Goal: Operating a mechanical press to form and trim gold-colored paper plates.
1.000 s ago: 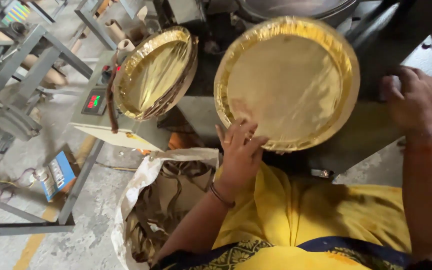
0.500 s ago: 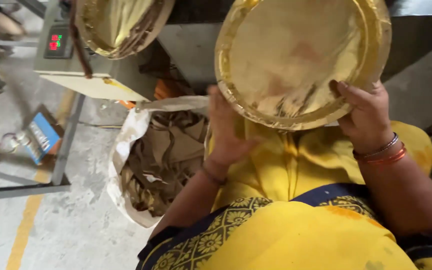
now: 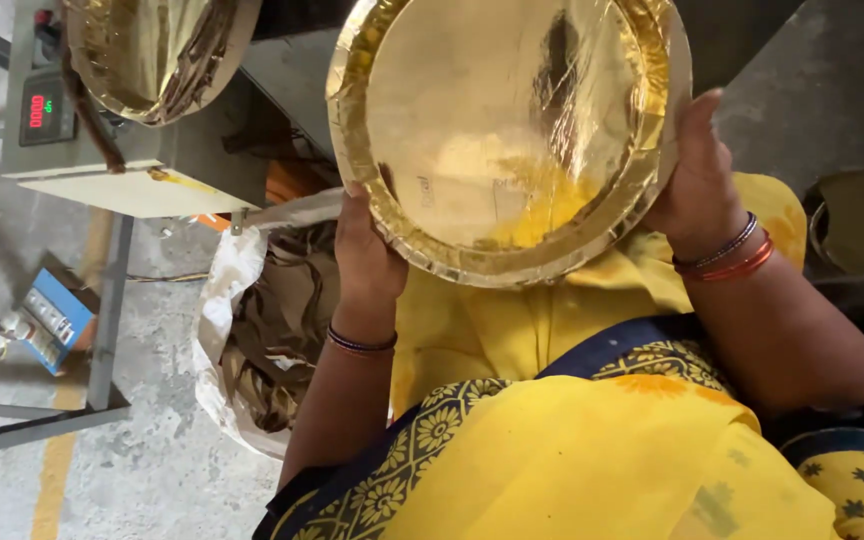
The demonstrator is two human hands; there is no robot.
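Note:
I hold a round gold foil paper plate [image 3: 492, 130] up in front of me with both hands. My left hand [image 3: 367, 255] grips its lower left rim, thumb on the inner face. Gripping the right rim is my right hand [image 3: 697, 175], which wears red and dark bangles at the wrist. The plate's shiny inside faces me and reflects my yellow clothing. A stack of similar gold plates [image 3: 157, 50] rests at the upper left on a machine.
A white sack [image 3: 242, 350] of brown and gold paper scraps stands open on the floor at my left. A grey machine box with a red digital display [image 3: 42, 110] sits above it. A small blue device [image 3: 52, 320] lies on the concrete floor. A dark round container [image 3: 857, 225] is at right.
The plate has come off the machine and closer to me. My right hand went from the bench to the plate's right rim. My view has swung down and right.

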